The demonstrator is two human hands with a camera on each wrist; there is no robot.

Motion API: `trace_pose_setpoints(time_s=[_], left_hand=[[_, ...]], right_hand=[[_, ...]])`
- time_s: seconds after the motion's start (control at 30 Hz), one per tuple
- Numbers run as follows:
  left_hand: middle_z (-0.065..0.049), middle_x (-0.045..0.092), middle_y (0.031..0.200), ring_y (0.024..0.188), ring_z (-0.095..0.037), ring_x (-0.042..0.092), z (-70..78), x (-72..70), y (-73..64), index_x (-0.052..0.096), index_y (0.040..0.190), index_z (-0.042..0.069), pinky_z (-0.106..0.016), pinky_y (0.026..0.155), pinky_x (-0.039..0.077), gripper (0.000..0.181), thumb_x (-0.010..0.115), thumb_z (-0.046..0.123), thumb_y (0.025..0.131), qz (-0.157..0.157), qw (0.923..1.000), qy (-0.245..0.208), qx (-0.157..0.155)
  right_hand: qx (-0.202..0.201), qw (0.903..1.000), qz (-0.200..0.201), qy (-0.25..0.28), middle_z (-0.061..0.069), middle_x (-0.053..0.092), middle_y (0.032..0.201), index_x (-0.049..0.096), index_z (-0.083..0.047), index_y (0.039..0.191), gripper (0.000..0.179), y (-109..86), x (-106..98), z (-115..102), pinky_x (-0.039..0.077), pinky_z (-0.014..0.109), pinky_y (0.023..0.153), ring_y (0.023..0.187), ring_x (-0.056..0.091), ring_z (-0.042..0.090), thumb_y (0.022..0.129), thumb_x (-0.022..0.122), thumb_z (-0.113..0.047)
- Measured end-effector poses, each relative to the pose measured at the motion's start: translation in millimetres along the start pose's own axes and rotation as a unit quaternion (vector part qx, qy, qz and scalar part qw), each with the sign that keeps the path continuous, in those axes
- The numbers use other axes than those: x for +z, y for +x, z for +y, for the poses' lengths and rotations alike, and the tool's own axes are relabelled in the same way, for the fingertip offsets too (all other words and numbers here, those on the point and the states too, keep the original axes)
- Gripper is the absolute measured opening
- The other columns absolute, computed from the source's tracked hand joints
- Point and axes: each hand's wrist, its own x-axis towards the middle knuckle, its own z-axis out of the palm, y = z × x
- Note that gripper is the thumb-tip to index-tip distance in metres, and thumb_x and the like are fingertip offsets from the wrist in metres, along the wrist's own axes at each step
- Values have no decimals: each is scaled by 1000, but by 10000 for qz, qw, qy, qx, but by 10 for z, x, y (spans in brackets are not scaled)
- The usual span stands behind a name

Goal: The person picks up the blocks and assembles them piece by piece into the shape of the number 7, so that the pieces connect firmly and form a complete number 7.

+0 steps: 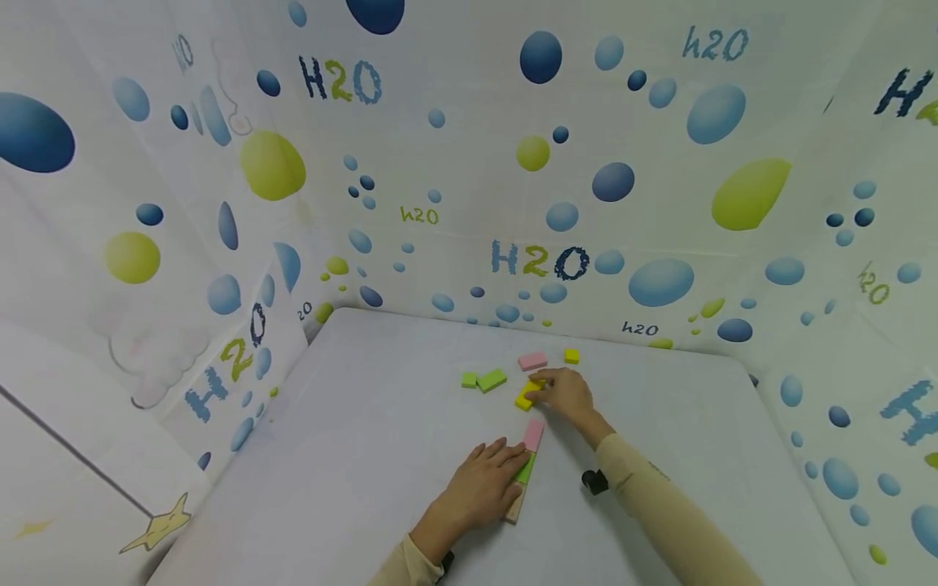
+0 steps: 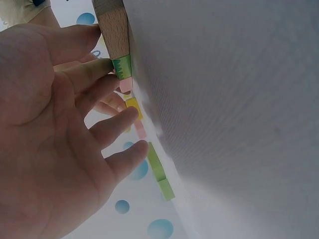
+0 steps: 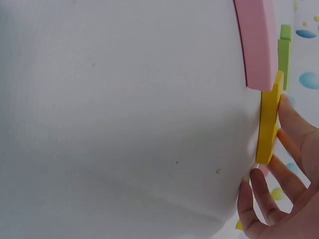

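Note:
A line of blocks lies end to end on the white table: a plain wooden block [image 1: 516,506], a green block [image 1: 525,469] and a pink block [image 1: 535,434]. My left hand [image 1: 479,487] rests along the left side of this line. In the left wrist view its thumb touches the wooden block [image 2: 114,32] and the index fingertip meets the green block [image 2: 122,67]; the other fingers are spread. Beyond the pink end, my right hand [image 1: 567,395] pinches a yellow block [image 1: 525,399] between thumb and fingers, low at the table surface. The right wrist view shows the yellow block [image 3: 269,122] edge-on.
Farther back lie a loose pink block [image 1: 532,361], a small yellow block [image 1: 572,356], a longer green block [image 1: 492,380] and a small green block [image 1: 469,380]. A patterned curtain [image 1: 469,163] surrounds the back and sides of the table [image 1: 352,391].

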Motion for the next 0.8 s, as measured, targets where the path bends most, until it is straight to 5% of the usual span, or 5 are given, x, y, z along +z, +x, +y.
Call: trace_pose_setpoints(time_s=[0.53, 0.8], left_hand=[[2, 54, 155, 144, -31, 49, -45, 92, 8, 54, 153, 16, -56, 113, 44, 51, 60, 33, 105, 156, 9998, 107, 89], [2, 52, 157, 145, -30, 47, -21, 41, 7, 53, 154, 17, -56, 115, 42, 51, 58, 34, 106, -44, 9999, 99, -12]], right_hand=[[108, 9994, -299, 109, 5, 75, 126, 81, -23, 120, 43, 26, -55, 114, 54, 45, 93, 105, 65, 24, 80, 92, -34], [29, 9983, -437, 389, 2, 74, 129, 81, -21, 120, 43, 29, -65, 176, 52, 49, 102, 114, 67, 27, 80, 92, -32]])
